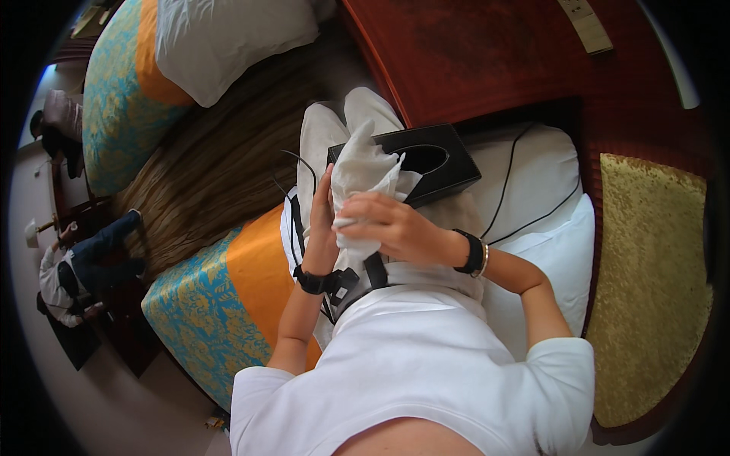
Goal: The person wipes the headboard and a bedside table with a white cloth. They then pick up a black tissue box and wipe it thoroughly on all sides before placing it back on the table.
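A black tissue box (461, 165) with stitched edges and an oval opening rests across my lap. Crumpled white tissue (362, 162) stands in front of its left part. My right hand (393, 225), slightly blurred, has the lower part of this tissue pinched between its fingers. Along the tissue's left side, my left hand (322, 228) is held upright, its fingertips close to the left end of the box. Tissue hides its palm side, so whether it grips the box or the tissue is unclear. Each wrist wears a black band.
I sit on a bed with white pillows (562, 251) and a blue-gold and orange runner (211, 302). Beside the box stands a red-brown wooden nightstand (485, 57). Black cables (507, 171) run near both arms. A second bed (120, 108) and two people (63, 273) are farther left.
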`<state>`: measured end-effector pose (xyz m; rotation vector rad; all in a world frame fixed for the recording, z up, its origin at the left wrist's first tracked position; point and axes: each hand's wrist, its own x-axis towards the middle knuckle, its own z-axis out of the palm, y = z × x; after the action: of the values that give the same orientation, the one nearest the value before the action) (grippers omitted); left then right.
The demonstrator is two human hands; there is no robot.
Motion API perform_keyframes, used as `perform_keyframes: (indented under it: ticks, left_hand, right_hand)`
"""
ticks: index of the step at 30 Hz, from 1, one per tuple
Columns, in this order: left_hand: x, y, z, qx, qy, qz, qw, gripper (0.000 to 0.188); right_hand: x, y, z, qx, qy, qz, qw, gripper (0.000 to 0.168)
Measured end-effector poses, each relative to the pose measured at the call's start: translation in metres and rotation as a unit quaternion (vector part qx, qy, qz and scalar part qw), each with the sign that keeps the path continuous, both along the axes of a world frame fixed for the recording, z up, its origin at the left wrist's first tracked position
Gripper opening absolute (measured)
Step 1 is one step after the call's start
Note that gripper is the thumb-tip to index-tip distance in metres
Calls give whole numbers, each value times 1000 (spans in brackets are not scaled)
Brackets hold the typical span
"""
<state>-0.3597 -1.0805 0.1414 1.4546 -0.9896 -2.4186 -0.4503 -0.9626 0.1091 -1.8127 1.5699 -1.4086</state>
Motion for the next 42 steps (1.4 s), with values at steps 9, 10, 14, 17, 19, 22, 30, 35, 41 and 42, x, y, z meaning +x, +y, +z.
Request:
perform_keyframes:
  ticks: [9,10,14,17,19,22,30,35,41,42]
  left_hand:
    - [23,-21,-89,47,107,30,993,28]
    - [18,-14,-82,2,137,28,990,29]
    - [15,-6,-82,5,192,58,980,30]
    - [24,-18,-151,-86,160,66,981,29]
    - [6,-21,-142,-100,171,55,979,28]
    - [-17,-21,-106,-25,227,44,972,28]
    - [-25,-12,-84,-77,166,24,983,39]
    - [-26,-9,-105,-94,128,27,987,48]
    - [-25,-10,-93,-110,254,-9,961,75]
    - [-26,-9,-93,-86,236,16,968,54]
  right_hand:
    - [-65,34,23,16,-464,-278,841,22]
    - [-79,47,13,1,-533,-313,786,31]
    - [-113,73,13,-45,-532,-387,752,40]
    - [-109,68,12,-80,-625,-309,712,47]
    - [-106,62,-3,-53,-627,-277,726,56]
    - [-112,49,-24,128,-132,-335,924,46]
    - [-117,18,-66,153,155,-425,879,48]
    - [-74,-42,-46,121,149,-337,922,52]
    - [-51,-43,-20,162,202,-248,934,53]
    - [-57,-42,-20,163,222,-273,922,52]
